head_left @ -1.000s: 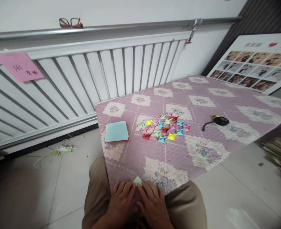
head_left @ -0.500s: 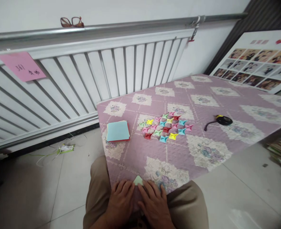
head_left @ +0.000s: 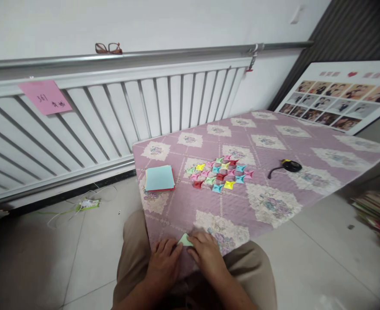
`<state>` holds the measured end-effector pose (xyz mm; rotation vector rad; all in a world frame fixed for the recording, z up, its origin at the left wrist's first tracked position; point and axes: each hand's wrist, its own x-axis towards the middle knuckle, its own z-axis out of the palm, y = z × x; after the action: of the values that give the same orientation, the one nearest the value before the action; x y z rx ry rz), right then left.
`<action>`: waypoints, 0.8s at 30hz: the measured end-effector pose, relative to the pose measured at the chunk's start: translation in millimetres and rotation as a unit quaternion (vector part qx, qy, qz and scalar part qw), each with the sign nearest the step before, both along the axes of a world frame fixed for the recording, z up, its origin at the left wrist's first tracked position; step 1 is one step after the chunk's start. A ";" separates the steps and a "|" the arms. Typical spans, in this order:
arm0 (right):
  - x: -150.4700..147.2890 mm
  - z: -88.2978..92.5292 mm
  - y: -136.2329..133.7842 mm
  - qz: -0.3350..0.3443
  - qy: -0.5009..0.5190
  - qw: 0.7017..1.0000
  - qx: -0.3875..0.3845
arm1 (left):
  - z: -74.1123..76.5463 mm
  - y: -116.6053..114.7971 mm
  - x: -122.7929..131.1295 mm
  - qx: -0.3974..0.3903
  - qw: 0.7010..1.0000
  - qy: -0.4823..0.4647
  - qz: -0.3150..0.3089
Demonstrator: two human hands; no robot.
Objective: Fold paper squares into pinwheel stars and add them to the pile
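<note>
Paper [head_left: 185, 240], pale green, showing as a small triangle at 6 o'clock in view on a quilted floral tablecloth [head_left: 182, 213], near the close edge, between left hand [head_left: 164, 255] and right hand [head_left: 207, 250]. At the triangle's 8 o'clock, left fingers together and partly bent, tips touching the corner, pressing rather than grasping by the look of it. At 4 o'clock, right fingers more curled, index and thumb parted beside the other corner; no telling from here whether pinching or only pressing. Likeliest trouble: a skewed crease, from uneven pressure by left and right. Also possible: a soft or wandering fold, from textured cloth underneath, or a slip over the edge, from work so close to it. Corners hidden under fingertips, hence any misalignment there easy to miss. Well apart at 11 o'clock, a paper stack [head_left: 160, 178] topped in light blue; at 1 o'clock, pointed folded-paper shapes [head_left: 220, 177] in slanting rows, exposed to a knock from any long reach.
</note>
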<state>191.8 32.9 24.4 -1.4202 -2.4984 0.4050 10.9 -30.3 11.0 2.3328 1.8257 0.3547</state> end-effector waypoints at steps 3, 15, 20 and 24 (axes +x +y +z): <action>-2.5 6.3 11.5 0.012 0.006 0.999 -0.032 | 5.3 8.2 -1.3 -0.021 0.999 -0.033 0.021; 0.2 10.6 26.9 0.045 0.057 0.996 -0.045 | 19.7 43.6 -0.7 -0.092 0.992 -0.078 0.037; -0.3 10.5 26.0 0.038 0.084 0.995 -0.042 | 17.7 46.3 0.6 -0.099 0.991 -0.087 0.037; -1.5 10.5 23.3 0.026 0.096 0.995 -0.026 | 16.8 48.7 6.5 -0.096 0.988 -0.110 0.051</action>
<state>190.3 56.1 35.0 -1.2707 -2.3902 0.5900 17.4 18.3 27.9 1.9918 1.7898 0.4115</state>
